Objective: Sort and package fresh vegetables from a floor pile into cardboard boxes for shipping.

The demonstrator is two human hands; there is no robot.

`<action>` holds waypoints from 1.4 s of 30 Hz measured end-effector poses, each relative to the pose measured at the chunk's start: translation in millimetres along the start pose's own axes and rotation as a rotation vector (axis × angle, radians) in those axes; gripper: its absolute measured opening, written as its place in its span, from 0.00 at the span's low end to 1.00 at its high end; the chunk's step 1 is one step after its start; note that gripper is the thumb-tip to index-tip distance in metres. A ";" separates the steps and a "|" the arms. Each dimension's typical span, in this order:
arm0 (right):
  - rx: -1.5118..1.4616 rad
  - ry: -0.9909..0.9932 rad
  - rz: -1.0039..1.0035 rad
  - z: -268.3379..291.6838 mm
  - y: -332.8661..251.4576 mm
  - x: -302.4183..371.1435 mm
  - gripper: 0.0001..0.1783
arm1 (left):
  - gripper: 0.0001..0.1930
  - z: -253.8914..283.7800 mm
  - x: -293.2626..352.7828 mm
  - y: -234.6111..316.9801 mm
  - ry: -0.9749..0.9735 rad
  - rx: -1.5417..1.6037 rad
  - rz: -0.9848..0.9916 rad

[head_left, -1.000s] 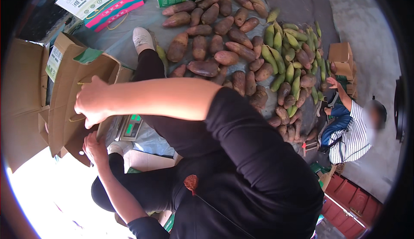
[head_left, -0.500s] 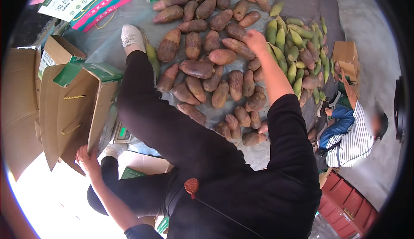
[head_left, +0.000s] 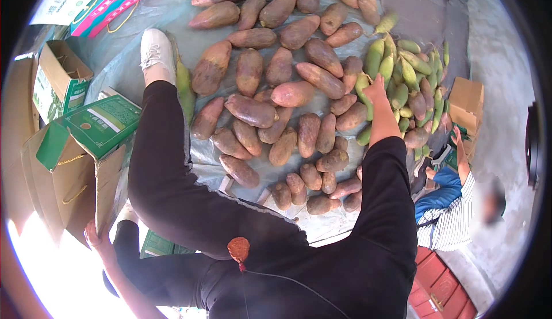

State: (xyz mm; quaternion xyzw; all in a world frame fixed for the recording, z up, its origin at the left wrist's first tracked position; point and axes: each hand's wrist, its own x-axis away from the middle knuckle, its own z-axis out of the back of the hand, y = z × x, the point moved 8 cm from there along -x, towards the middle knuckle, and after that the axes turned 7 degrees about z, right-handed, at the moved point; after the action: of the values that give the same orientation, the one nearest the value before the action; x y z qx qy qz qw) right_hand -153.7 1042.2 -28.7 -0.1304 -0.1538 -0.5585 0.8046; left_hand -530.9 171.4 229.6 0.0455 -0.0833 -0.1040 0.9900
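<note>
My left hand (head_left: 99, 239) grips the lower edge of an open cardboard box (head_left: 109, 188) with a green flap, standing beside my leg. At the left side of a heap of green radishes (head_left: 409, 73), my right hand (head_left: 376, 92) has its fingers curled against a long green radish (head_left: 363, 97). Many thick purple-brown root vegetables (head_left: 251, 111) lie in loose rows on the plastic sheet, left of that hand. A single green radish (head_left: 185, 92) rests beside my white shoe (head_left: 157, 53).
A smaller open carton (head_left: 62, 73) and a colourful gift box (head_left: 118, 0) stand at the far left. On the right, a person in a striped shirt (head_left: 454, 215) reaches toward cardboard boxes (head_left: 467, 101). A red crate (head_left: 440, 284) sits at lower right.
My right hand has moved from the purple-brown roots, nearer and rightward to the green radishes. My left hand stays on the box, whose green top panel now shows more. The view has shifted.
</note>
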 end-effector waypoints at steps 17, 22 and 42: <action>0.171 0.196 0.186 39.2 -9.1 70.0 0.09 | 0.12 15.8 -4.5 51.6 0.007 -0.078 0.010; -0.024 0.492 0.561 105.6 -15.1 81.3 0.06 | 0.10 19.1 -6.7 70.2 0.050 -0.060 -0.047; -1.463 -0.375 1.309 225.0 -547.6 475.9 0.07 | 0.10 18.9 5.0 55.8 0.087 -0.064 -0.069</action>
State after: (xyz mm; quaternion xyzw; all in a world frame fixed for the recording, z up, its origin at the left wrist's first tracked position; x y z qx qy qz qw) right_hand -534.3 532.1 385.9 -0.7388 0.2054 0.0670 0.6384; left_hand -518.3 223.4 254.9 0.0209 -0.0354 -0.1387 0.9895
